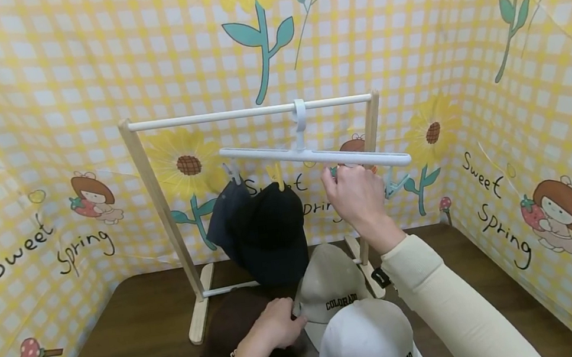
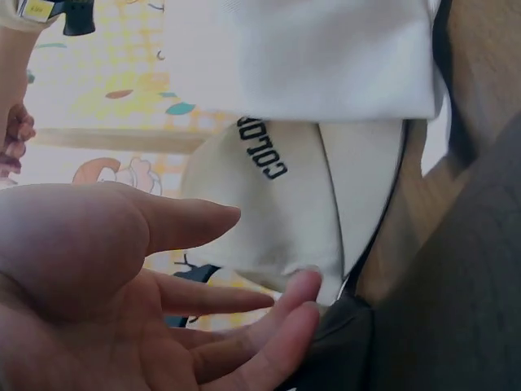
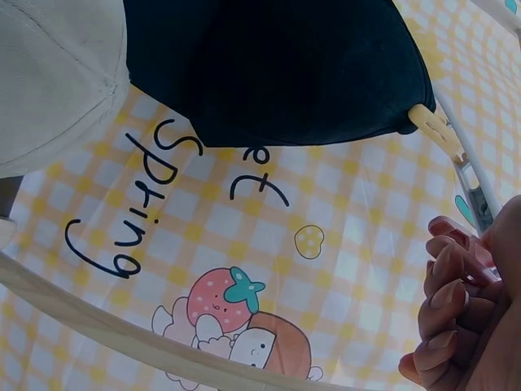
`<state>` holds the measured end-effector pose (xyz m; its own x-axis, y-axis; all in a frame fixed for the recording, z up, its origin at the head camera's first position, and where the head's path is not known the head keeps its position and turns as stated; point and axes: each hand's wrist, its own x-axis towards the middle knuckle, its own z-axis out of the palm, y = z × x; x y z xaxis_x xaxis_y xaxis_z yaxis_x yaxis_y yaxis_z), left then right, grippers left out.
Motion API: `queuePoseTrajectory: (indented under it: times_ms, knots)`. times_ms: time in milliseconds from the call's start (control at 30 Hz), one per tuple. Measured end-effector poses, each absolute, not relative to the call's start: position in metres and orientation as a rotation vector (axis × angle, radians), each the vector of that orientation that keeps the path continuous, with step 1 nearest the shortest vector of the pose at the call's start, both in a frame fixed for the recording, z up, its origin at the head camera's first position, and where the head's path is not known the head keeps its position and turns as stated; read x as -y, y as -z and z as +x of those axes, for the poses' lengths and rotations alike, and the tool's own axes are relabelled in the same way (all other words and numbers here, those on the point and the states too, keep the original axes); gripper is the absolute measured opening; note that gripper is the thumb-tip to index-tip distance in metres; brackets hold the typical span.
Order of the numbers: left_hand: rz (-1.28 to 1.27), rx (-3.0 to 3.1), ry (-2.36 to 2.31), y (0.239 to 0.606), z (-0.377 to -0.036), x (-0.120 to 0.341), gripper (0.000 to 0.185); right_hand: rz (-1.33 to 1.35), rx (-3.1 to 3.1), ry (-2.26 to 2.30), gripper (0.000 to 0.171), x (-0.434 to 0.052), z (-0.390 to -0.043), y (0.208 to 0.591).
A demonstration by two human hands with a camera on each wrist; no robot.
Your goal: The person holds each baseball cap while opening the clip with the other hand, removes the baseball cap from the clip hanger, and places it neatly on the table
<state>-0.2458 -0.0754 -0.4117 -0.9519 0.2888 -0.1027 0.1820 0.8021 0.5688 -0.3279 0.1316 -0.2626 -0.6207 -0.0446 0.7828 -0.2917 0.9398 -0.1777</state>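
A white clip hanger [image 1: 310, 154] hangs tilted from the rack's rail, its right end lower. Beneath its right half, my right hand [image 1: 357, 196] has curled fingers around what looks like a pink clip [image 3: 480, 257], mostly hidden. A light blue clip [image 1: 396, 184] dangles to the right of that hand. A yellow clip [image 1: 276, 175] holds a black cap [image 1: 270, 228], and a grey clip [image 1: 233, 173] holds a navy cap [image 1: 223, 216]. My left hand [image 1: 278, 324] is at the left edge of a beige cap [image 1: 331, 283], fingers loosely spread, gripping nothing visible.
A brown cap [image 1: 228, 322] lies under my left forearm. The white cap [image 1: 366, 335] stands in front of the beige one. The wooden rack [image 1: 158, 209] stands on the dark table [image 1: 109, 355], with patterned cloth behind and at both sides.
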Motion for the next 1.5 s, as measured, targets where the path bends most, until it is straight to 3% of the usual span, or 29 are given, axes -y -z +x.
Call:
queuePoseTrajectory:
  times_ms: [333, 633, 867, 1500]
  knots:
    - [0.174, -2.906, -1.074, 0.405, -0.254, 0.104, 0.076, 0.245, 2.208, -0.357, 0.059, -0.132, -0.329, 0.262]
    - [0.095, -2.710, -1.866, 0.399, -0.267, 0.124, 0.065, 0.241, 2.216, -0.347, 0.059, -0.131, -0.331, 0.263]
    - [0.075, -2.750, -1.916, 0.395, -0.271, 0.120, 0.023, 0.231, 2.222, -0.347, 0.058, -0.129, -0.331, 0.264]
    - [0.141, -2.994, -1.639, 0.402, -0.268, 0.115, 0.043, 0.185, 2.300, -0.426, 0.061, -0.144, -0.331, 0.251]
